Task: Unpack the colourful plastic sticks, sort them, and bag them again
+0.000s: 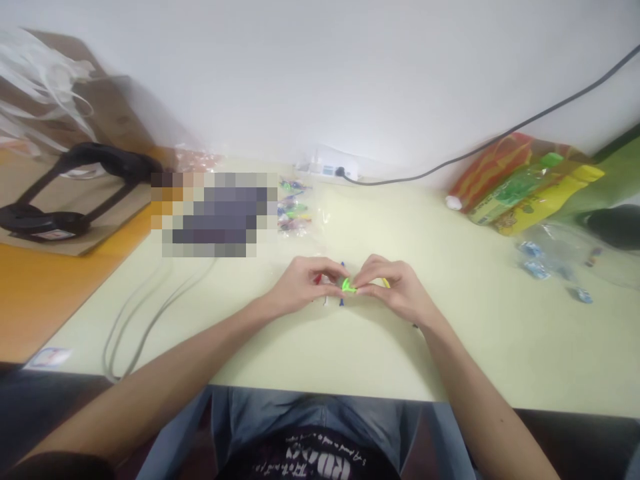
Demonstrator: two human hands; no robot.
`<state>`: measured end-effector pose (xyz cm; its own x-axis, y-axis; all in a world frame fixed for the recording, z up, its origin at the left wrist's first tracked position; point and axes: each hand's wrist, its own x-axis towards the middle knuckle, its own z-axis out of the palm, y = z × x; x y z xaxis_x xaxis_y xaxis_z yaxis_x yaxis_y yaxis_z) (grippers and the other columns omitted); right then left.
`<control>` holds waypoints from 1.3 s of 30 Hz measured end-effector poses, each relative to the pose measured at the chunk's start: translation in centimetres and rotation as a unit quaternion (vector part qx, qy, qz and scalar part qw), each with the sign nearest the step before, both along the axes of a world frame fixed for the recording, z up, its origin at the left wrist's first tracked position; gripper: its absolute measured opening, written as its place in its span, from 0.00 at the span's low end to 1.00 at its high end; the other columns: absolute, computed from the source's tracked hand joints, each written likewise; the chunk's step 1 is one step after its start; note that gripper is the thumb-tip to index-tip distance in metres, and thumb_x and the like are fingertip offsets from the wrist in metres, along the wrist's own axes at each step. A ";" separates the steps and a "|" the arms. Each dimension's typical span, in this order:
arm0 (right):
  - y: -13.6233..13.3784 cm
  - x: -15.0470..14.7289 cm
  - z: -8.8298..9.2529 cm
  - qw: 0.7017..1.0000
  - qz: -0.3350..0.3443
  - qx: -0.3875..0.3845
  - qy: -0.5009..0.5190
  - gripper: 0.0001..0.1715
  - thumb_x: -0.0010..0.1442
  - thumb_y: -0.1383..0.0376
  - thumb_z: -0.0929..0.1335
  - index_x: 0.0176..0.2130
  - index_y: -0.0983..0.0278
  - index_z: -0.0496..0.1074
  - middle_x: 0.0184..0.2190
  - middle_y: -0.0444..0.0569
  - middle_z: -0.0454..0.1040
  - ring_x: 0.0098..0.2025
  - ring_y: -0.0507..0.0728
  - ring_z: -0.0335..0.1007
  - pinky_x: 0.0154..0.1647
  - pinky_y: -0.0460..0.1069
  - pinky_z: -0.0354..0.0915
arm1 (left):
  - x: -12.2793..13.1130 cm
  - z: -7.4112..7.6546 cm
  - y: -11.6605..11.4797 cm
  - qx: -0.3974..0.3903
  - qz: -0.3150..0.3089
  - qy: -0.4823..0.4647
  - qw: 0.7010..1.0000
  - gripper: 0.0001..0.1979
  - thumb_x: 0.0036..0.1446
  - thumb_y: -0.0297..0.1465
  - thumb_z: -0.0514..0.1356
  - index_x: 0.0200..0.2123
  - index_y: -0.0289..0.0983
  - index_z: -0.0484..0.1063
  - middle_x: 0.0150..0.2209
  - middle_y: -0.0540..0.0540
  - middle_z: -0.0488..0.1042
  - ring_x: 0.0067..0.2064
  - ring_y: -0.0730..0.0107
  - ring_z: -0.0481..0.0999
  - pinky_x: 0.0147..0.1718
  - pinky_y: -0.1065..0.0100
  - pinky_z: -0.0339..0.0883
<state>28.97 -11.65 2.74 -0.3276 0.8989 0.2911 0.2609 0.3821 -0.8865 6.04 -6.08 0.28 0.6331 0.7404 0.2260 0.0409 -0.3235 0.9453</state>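
Together, two hands [303, 285] pinch one green piece [349, 287].

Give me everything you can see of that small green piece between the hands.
The green piece is small and bright lime green, plastic by its look. A curved part shows at its upper left and a thin, flatter strip along its bottom; the fingers hide some of the rest, and fine detail is too small to tell. It sits between the fingertips of the left hand and right hand, touched by both, over the pale table.
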 end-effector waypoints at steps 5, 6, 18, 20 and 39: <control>-0.1 -0.5 0.0 1.000 -0.009 -0.006 -0.003 0.06 0.61 0.57 0.75 0.33 0.55 0.82 0.32 0.46 0.80 0.38 0.58 0.72 0.45 0.56 0.66 | -0.1 0.1 0.0 0.019 -0.026 -0.008 0.999 0.13 0.53 0.35 0.73 0.41 0.36 0.82 0.36 0.44 0.82 0.36 0.70 0.76 0.35 0.68 0.68; -0.1 -0.5 0.1 1.000 -0.010 -0.007 -0.009 0.07 0.61 0.57 0.75 0.33 0.55 0.82 0.32 0.46 0.80 0.38 0.58 0.72 0.45 0.56 0.67 | -0.1 0.1 0.0 0.022 -0.026 -0.010 0.999 0.13 0.53 0.35 0.72 0.41 0.36 0.82 0.36 0.44 0.82 0.36 0.70 0.76 0.35 0.69 0.67; -0.3 -0.5 0.2 0.997 -0.024 0.054 -0.050 0.13 0.64 0.54 0.73 0.30 0.57 0.79 0.31 0.47 0.80 0.37 0.59 0.72 0.47 0.58 0.65 | 0.2 0.1 -1.0 0.085 -0.015 -0.035 0.996 0.09 0.57 0.34 0.71 0.40 0.37 0.82 0.37 0.45 0.83 0.36 0.69 0.80 0.43 0.66 0.72; -0.3 -0.4 0.1 0.996 -0.014 0.062 -0.067 0.14 0.65 0.54 0.72 0.30 0.57 0.78 0.31 0.47 0.80 0.38 0.58 0.73 0.47 0.58 0.64 | 0.2 0.1 -1.1 0.115 -0.030 -0.026 0.993 0.07 0.59 0.33 0.69 0.41 0.38 0.82 0.38 0.45 0.83 0.37 0.70 0.80 0.44 0.66 0.72; 0.4 9.4 2.7 0.968 -0.037 -0.067 -0.239 0.19 0.59 0.46 0.73 0.38 0.57 0.80 0.40 0.51 0.80 0.43 0.62 0.74 0.48 0.58 0.69 | 3.5 1.5 0.1 0.339 -0.095 0.238 0.905 0.13 0.58 0.19 0.63 0.44 0.37 0.78 0.43 0.44 0.79 0.46 0.62 0.76 0.45 0.63 0.68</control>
<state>38.40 -11.24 5.40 -0.3289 0.9444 0.0026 0.6752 0.2371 -0.6985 9.59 -5.99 1.79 0.8793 0.4015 0.2560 0.2739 -0.8662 0.4179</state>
